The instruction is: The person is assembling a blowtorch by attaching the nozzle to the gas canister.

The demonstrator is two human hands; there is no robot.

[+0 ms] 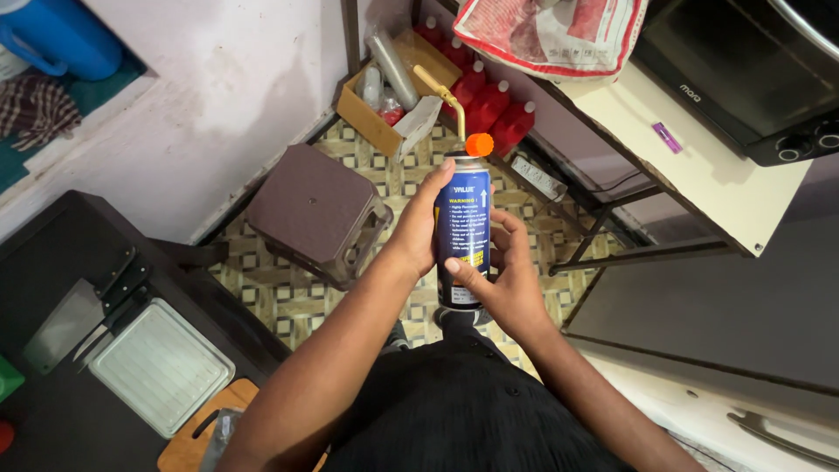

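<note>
I hold a blue gas canister (463, 218) upright in front of my chest, above the patterned floor. It carries an orange knob (479, 144) and a brass torch nozzle (441, 92) on top. My left hand (421, 220) wraps around the canister's left side near the top. My right hand (502, 280) grips its lower right side, thumb across the label.
A brown plastic stool (316, 214) stands on the tiled floor to the left. On the dark counter at lower left lie a metal tray (160, 365), a cleaver (74, 316) and a wooden board (197, 433). A cardboard box (384, 96), red bottles (489, 100) and a black oven (743, 70) are ahead.
</note>
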